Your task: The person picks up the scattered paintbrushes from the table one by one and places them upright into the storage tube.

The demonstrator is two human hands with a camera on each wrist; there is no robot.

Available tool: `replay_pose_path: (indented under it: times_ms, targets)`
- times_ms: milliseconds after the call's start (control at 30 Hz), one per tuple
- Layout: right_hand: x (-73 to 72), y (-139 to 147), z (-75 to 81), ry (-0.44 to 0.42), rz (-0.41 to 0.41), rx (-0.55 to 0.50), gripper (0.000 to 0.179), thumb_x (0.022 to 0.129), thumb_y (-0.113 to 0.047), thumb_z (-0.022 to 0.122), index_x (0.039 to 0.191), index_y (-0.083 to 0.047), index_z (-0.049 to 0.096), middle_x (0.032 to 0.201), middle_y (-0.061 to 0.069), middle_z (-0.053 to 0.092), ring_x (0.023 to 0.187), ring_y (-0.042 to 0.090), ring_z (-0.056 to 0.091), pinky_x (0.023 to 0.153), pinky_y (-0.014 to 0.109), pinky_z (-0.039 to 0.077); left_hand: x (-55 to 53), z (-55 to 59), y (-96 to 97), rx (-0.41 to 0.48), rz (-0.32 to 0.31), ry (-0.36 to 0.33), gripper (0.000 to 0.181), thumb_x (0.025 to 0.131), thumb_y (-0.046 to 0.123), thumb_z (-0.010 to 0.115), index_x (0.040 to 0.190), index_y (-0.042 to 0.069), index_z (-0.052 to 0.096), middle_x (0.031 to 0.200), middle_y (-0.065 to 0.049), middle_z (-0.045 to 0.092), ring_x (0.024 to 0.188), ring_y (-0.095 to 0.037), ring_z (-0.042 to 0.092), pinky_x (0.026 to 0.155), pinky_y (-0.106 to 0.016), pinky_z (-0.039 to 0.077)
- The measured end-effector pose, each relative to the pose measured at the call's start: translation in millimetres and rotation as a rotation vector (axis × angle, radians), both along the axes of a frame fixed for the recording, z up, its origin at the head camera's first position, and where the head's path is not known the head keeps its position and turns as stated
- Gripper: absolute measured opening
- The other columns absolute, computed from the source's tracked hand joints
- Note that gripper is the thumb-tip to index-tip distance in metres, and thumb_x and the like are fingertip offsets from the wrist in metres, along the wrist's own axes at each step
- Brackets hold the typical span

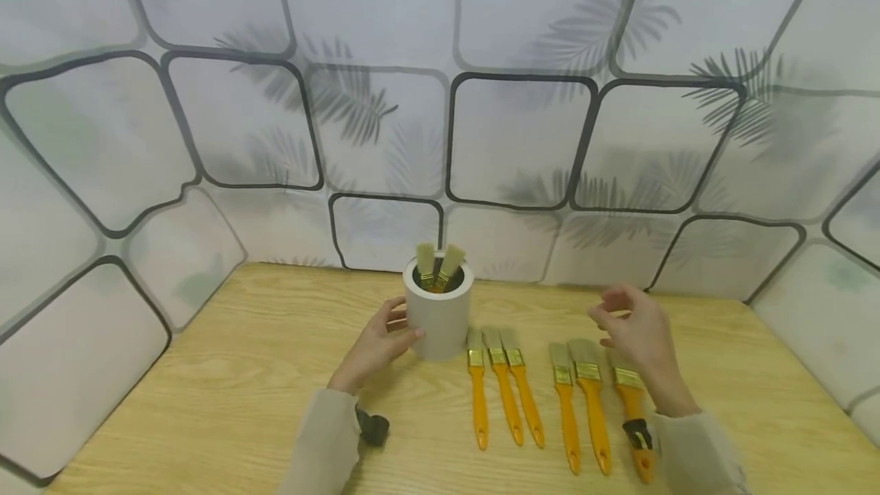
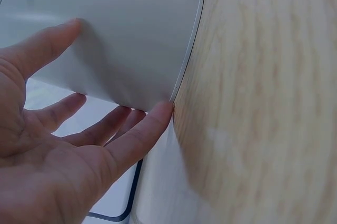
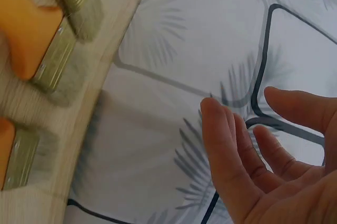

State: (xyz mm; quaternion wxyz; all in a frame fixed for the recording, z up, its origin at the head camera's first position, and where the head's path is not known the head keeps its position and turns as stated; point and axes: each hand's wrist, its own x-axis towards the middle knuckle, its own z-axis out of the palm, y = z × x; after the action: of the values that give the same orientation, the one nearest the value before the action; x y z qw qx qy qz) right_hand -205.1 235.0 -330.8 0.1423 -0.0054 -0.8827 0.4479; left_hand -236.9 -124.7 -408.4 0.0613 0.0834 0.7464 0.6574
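While your pale sleeves (image 1: 319,441) are reaching in from the near side, a small dark object (image 1: 373,428) is showing beside the left cuff, too unclear to name. Six orange-handled brushes (image 1: 505,396) are lying on the light wooden table (image 1: 206,373), handles pointing toward you, in two groups of three; the right-hand trio (image 1: 594,411) is lying slightly nearer to you. Your right hand (image 1: 642,334) is overlapping the bristle end of the rightmost brush (image 1: 631,399) in the head view; its fingers are bending loosely, the thumb is standing apart from them, and they are holding nothing. Your left hand (image 1: 374,342) is gripping the white cylindrical holder (image 1: 440,327) from its left, one fingertip touching close to the bottom edge. The holder is standing upright left of the brushes, and inside it two more brushes (image 1: 426,258) are pointing bristles-up, leaning apart. Behind everything, a pale wall covering (image 1: 385,235) is showing dark outlines and grey leaves.
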Motion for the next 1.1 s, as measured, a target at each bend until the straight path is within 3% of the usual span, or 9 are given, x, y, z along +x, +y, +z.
replay_pose_path:
  times_ms: [100, 333, 600, 867, 1100]
  targets:
    - [2.4, 8, -2.7, -0.020, 0.009, 0.012, 0.032, 0.094, -0.005, 0.069, 0.118, 0.012, 0.057, 0.105, 0.028, 0.066, 0.081, 0.030, 0.070, 0.060, 0.030, 0.061, 0.4, 0.3, -0.5, -0.008, 0.006, -0.002, 0.068, 0.096, 0.010, 0.069, 0.154, 0.001, 0.035, 0.149, -0.031, 0.038, 0.137, -0.049, 0.041, 0.100, -0.056, 0.049]
    - [8.4, 28, -13.3, -0.081, 0.028, -0.007, 0.038, 0.095, -0.004, 0.067, 0.123, 0.016, 0.052, 0.108, 0.032, 0.063, 0.079, 0.029, 0.071, 0.062, 0.033, 0.062, 2.5, 2.7, -1.1, -0.018, 0.016, -0.008, 0.069, 0.095, 0.011, 0.069, 0.154, 0.001, 0.034, 0.150, -0.031, 0.038, 0.137, -0.049, 0.040, 0.101, -0.057, 0.048]
    - [19.3, 60, -29.8, -0.241, 0.022, -0.003, 0.045, 0.094, -0.004, 0.064, 0.128, 0.019, 0.045, 0.109, 0.036, 0.062, 0.080, 0.032, 0.071, 0.062, 0.037, 0.062, 3.2, 1.2, 3.7, -0.013, 0.005, 0.000, 0.068, 0.095, 0.010, 0.069, 0.154, 0.001, 0.035, 0.150, -0.030, 0.038, 0.137, -0.049, 0.040, 0.102, -0.056, 0.048]
    - [15.2, 73, -36.8, -0.379, 0.069, -0.041, 0.051, 0.096, -0.003, 0.065, 0.130, 0.022, 0.037, 0.107, 0.035, 0.061, 0.077, 0.027, 0.069, 0.064, 0.041, 0.062, -0.9, 1.8, 2.9, -0.006, -0.006, -0.008, 0.068, 0.096, 0.011, 0.069, 0.154, 0.002, 0.034, 0.151, -0.029, 0.037, 0.138, -0.048, 0.038, 0.102, -0.058, 0.046]
    - [10.2, 71, -45.1, -0.421, 0.094, -0.018, 0.052, 0.093, -0.005, 0.068, 0.127, 0.021, 0.040, 0.104, 0.032, 0.062, 0.074, 0.027, 0.069, 0.064, 0.043, 0.062, -0.1, 0.6, -0.9, -0.013, 0.005, -0.007, 0.069, 0.096, 0.011, 0.069, 0.154, 0.002, 0.034, 0.151, -0.030, 0.037, 0.138, -0.049, 0.039, 0.102, -0.058, 0.047]
